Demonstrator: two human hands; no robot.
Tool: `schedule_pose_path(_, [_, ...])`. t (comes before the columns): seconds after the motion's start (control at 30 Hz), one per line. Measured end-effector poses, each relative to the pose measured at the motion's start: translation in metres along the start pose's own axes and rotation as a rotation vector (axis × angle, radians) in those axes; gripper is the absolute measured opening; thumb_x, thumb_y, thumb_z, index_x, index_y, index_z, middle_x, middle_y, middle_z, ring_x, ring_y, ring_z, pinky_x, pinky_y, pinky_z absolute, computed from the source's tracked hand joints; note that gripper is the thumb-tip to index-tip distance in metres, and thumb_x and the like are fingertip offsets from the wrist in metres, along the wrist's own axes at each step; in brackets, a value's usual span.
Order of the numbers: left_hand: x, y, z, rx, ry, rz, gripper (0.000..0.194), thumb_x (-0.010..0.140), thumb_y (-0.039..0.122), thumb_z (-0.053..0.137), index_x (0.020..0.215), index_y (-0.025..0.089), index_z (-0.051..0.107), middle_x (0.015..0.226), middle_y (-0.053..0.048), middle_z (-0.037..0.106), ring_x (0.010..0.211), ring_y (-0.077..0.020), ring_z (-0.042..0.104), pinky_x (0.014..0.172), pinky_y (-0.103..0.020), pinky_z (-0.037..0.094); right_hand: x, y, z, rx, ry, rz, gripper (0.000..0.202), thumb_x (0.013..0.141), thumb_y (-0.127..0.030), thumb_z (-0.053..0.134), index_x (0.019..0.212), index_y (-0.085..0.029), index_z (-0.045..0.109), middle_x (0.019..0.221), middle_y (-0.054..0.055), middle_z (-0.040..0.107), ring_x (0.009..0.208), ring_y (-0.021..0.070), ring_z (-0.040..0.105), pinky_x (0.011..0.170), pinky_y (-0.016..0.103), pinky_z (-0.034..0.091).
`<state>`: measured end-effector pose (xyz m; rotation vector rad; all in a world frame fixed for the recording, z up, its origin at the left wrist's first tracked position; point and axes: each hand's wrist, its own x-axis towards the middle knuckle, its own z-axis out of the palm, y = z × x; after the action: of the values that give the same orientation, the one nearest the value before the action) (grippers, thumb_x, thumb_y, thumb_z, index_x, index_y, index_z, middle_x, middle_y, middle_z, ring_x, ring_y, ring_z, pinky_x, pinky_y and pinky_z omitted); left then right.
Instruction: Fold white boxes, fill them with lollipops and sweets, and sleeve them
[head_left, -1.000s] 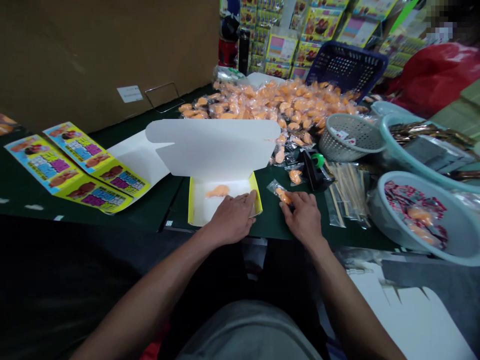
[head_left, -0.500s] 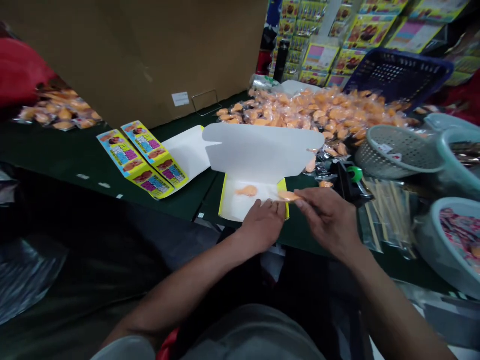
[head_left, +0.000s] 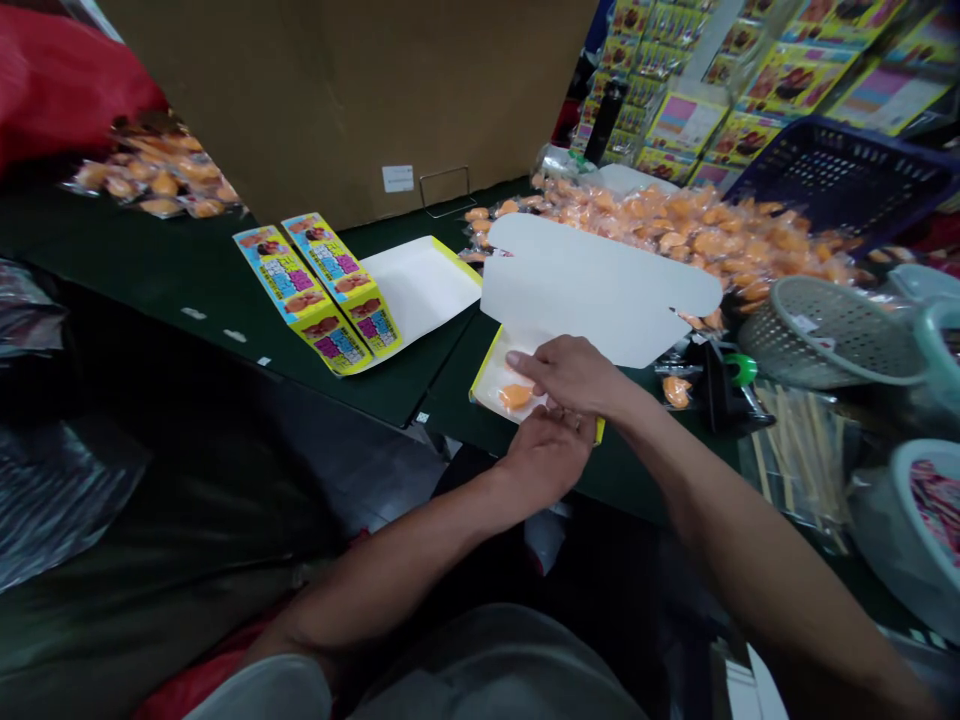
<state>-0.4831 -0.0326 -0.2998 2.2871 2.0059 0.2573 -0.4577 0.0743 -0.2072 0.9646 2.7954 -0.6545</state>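
A yellow-edged carton (head_left: pixel 487 385) with a white inside lies open on the dark green table, its white lid flap (head_left: pixel 592 290) raised behind. My left hand (head_left: pixel 544 455) is closed over the carton's front edge, its fingers bent inside. Above it, my right hand (head_left: pixel 574 380) reaches into the carton, thumb and fingers closing on an orange piece (head_left: pixel 516 397) near the carton floor. The right hand covers much of the inside, so other pieces there are mostly hidden.
A second opened carton (head_left: pixel 427 290) lies to the left. Behind are a heap of wrapped orange pieces (head_left: pixel 690 230) and a large cardboard box (head_left: pixel 337 100). On the right stand a black tape dispenser (head_left: pixel 720 385), a perforated basket (head_left: pixel 847 335), wooden sticks (head_left: pixel 802 445) and a tub (head_left: pixel 900 510).
My right hand has moved left with the orange piece, from the carton's right side down into it. My left hand stays at the front edge. The view has shifted and tilted.
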Motion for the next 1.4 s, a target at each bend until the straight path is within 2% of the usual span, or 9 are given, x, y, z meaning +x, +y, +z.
schedule_pose_path(0.13, [-0.003,0.001,-0.005,0.024,0.018,-0.007,0.048,0.098,0.009,0.051,0.146,0.008,0.055,0.145,-0.021,0.064,0.135,-0.0347,0.060,0.103,-0.048,0.052,-0.001,0.028,0.008,0.265,-0.010,-0.048,0.026,0.102,-0.035,0.062,0.108,-0.016,0.079,0.100,0.008,0.078,0.082,0.0192,0.070,0.074,0.030,0.051])
schedule_pose_path(0.27, [0.002,-0.001,0.001,-0.021,0.041,-0.018,0.039,0.102,0.013,0.050,0.138,0.009,0.065,0.142,-0.020,0.067,0.131,-0.0330,0.063,0.110,-0.048,0.050,0.003,0.037,0.028,0.126,0.091,-0.256,0.035,0.093,-0.022,0.074,0.128,-0.020,0.078,0.124,0.009,0.073,0.103,0.0213,0.069,0.090,0.032,0.052])
schedule_pose_path(0.4, [0.004,-0.001,0.013,-0.059,0.056,-0.036,0.037,0.104,0.014,0.047,0.133,0.014,0.069,0.129,-0.015,0.074,0.117,-0.0306,0.071,0.098,-0.045,0.057,0.013,0.026,0.037,-0.096,0.003,-0.256,0.016,0.095,-0.026,0.071,0.103,-0.022,0.084,0.111,0.007,0.075,0.100,0.0217,0.067,0.079,0.031,0.045])
schedule_pose_path(0.53, [0.002,-0.001,0.016,-0.070,0.067,-0.056,0.038,0.103,0.013,0.047,0.135,0.013,0.068,0.120,-0.016,0.076,0.103,-0.0290,0.074,0.086,-0.042,0.059,0.012,0.018,0.030,-0.280,-0.066,-0.157,0.031,0.099,-0.036,0.064,0.078,-0.017,0.076,0.085,0.008,0.072,0.076,0.0186,0.058,0.061,0.032,0.028])
schedule_pose_path(0.8, [0.003,-0.004,-0.001,-0.024,0.038,0.013,0.039,0.101,0.009,0.042,0.130,0.011,0.069,0.128,-0.016,0.071,0.119,-0.0318,0.064,0.100,-0.048,0.051,-0.009,0.032,0.015,-0.030,-0.078,-0.268,0.043,0.108,-0.039,0.050,0.075,-0.017,0.069,0.079,0.004,0.068,0.073,0.0148,0.054,0.069,0.030,0.034])
schedule_pose_path(0.9, [-0.002,-0.006,-0.008,-0.012,0.059,0.007,0.033,0.103,0.016,0.047,0.128,0.016,0.069,0.132,-0.017,0.066,0.122,-0.0337,0.059,0.096,-0.048,0.049,-0.037,0.049,0.012,0.157,0.144,-0.188,0.045,0.108,-0.045,0.050,0.076,-0.018,0.066,0.071,0.001,0.063,0.068,0.0135,0.052,0.067,0.028,0.035])
schedule_pose_path(1.03, [-0.005,-0.007,-0.014,-0.002,0.054,0.005,0.026,0.104,0.018,0.047,0.116,0.020,0.070,0.115,-0.013,0.062,0.108,-0.0309,0.058,0.087,-0.045,0.046,-0.076,0.084,0.026,0.357,0.631,0.266,0.045,0.100,-0.060,0.058,0.081,-0.020,0.064,0.066,-0.001,0.060,0.062,0.0146,0.052,0.063,0.028,0.037])
schedule_pose_path(1.2, [0.002,-0.004,-0.016,0.033,-0.006,-0.002,0.031,0.103,0.013,0.044,0.123,0.018,0.067,0.113,-0.013,0.061,0.105,-0.0305,0.058,0.086,-0.045,0.047,-0.075,0.097,0.053,0.271,0.417,0.394,0.029,0.086,-0.044,0.073,0.097,-0.019,0.067,0.087,0.004,0.073,0.079,0.0203,0.065,0.069,0.029,0.041])
schedule_pose_path(1.4, [0.003,-0.008,-0.047,-0.080,-0.119,0.006,0.027,0.100,0.018,0.049,0.121,0.018,0.067,0.109,-0.011,0.066,0.101,-0.0271,0.063,0.083,-0.040,0.050,-0.053,0.092,0.048,-0.094,0.268,0.375,0.016,0.085,-0.027,0.064,0.099,-0.018,0.066,0.097,0.012,0.075,0.091,0.0273,0.069,0.069,0.032,0.037])
